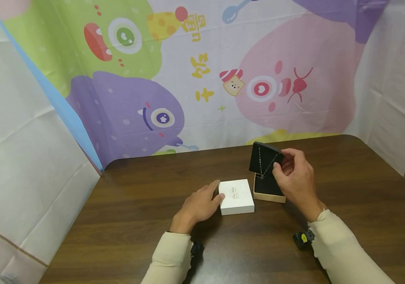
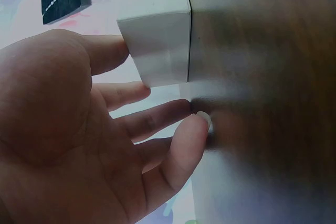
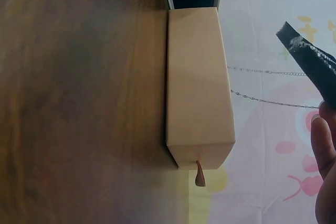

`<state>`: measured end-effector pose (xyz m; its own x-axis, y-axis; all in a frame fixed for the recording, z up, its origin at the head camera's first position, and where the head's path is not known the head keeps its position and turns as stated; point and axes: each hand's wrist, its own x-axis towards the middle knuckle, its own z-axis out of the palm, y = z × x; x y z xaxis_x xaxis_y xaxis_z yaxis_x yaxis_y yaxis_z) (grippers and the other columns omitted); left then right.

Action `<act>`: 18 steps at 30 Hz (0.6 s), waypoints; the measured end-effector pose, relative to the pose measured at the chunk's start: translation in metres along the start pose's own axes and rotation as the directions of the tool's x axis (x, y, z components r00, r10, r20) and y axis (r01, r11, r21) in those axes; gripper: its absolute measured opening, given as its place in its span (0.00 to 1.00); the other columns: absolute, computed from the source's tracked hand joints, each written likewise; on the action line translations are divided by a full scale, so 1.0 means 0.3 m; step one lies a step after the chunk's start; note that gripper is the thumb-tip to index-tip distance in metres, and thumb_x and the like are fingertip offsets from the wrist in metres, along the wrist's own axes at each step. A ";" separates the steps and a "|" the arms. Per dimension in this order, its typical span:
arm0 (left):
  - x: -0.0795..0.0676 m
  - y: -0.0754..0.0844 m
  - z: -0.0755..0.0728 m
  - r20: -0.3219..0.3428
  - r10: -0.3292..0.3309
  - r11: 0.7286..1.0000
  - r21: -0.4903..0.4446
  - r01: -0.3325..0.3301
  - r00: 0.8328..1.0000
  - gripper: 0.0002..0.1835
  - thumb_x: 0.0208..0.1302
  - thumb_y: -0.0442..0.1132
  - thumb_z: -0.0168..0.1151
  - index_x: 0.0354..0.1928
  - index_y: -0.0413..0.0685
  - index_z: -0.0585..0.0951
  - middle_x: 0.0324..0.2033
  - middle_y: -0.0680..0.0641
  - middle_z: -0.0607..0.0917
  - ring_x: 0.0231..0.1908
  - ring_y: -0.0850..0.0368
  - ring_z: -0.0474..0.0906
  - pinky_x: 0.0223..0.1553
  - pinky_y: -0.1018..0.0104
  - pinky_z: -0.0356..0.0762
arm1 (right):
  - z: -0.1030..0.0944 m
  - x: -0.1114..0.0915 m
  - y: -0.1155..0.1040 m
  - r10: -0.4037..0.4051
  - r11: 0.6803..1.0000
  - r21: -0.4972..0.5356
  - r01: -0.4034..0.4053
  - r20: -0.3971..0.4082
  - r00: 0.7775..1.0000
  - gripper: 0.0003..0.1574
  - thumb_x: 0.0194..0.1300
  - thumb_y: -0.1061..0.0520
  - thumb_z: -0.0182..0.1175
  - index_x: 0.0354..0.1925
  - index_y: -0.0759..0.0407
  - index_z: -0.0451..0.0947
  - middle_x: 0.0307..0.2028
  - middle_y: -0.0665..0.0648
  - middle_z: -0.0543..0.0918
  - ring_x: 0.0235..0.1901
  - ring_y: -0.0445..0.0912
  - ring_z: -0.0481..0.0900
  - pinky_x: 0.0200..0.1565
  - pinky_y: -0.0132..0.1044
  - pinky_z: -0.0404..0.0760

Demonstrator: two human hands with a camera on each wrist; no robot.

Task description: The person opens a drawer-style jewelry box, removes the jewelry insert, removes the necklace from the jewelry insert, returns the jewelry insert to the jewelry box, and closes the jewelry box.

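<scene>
My right hand (image 1: 296,179) pinches a black jewellery pad (image 1: 265,154) by its right edge and holds it tilted above a tan box drawer (image 1: 270,198). A thin silver necklace (image 1: 260,161) is strung over the pad, its chain hanging in a V toward the drawer. Black lining (image 1: 267,187) shows inside the drawer, and a small brown ribbon tab (image 3: 200,174) sticks out of one end. To the left lies a white printed box sleeve (image 1: 238,197). My left hand (image 1: 199,205) touches its left end with thumb and forefinger, the other fingers spread loosely.
Everything lies on a dark brown wooden table (image 1: 135,221). Behind its back edge hangs a cloth (image 1: 216,130) with cartoon monsters. Pale panels (image 1: 21,157) flank both sides. A black wrist camera (image 1: 303,239) is strapped under the right sleeve.
</scene>
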<state>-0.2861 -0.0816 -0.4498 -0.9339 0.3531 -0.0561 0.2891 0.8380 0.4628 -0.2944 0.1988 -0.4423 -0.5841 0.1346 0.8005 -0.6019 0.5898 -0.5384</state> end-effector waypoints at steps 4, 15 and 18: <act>0.000 -0.001 0.001 0.003 -0.003 1.000 -0.002 0.003 1.000 0.32 0.77 0.56 0.48 0.77 0.52 0.62 0.69 0.42 0.71 0.68 0.44 0.68 0.63 0.42 0.66 | 0.000 0.001 -0.003 -0.003 1.000 0.000 0.003 0.002 1.000 0.24 0.54 0.71 0.66 0.51 0.70 0.73 0.31 0.60 0.79 0.26 0.43 0.75 0.28 0.20 0.72; -0.002 0.001 -0.002 0.004 0.000 1.000 -0.008 0.000 1.000 0.32 0.77 0.56 0.48 0.77 0.52 0.61 0.69 0.42 0.71 0.68 0.43 0.68 0.63 0.42 0.67 | -0.003 0.010 -0.018 -0.038 0.999 0.015 0.038 -0.012 0.999 0.24 0.54 0.72 0.65 0.51 0.72 0.73 0.30 0.60 0.79 0.26 0.44 0.75 0.29 0.19 0.72; -0.001 0.000 -0.001 0.003 0.001 1.000 -0.007 -0.001 1.000 0.32 0.77 0.56 0.48 0.77 0.52 0.61 0.69 0.42 0.71 0.68 0.43 0.68 0.63 0.42 0.67 | -0.003 0.013 -0.025 -0.044 0.999 0.019 0.045 -0.018 0.999 0.24 0.54 0.72 0.65 0.50 0.72 0.73 0.29 0.60 0.79 0.25 0.44 0.75 0.29 0.19 0.71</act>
<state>-0.2860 -0.0818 -0.4497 -0.9328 0.3556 -0.0585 0.2887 0.8345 0.4692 -0.2917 0.1957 -0.4349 -0.5468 0.1229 0.8282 -0.6375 0.5801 -0.5070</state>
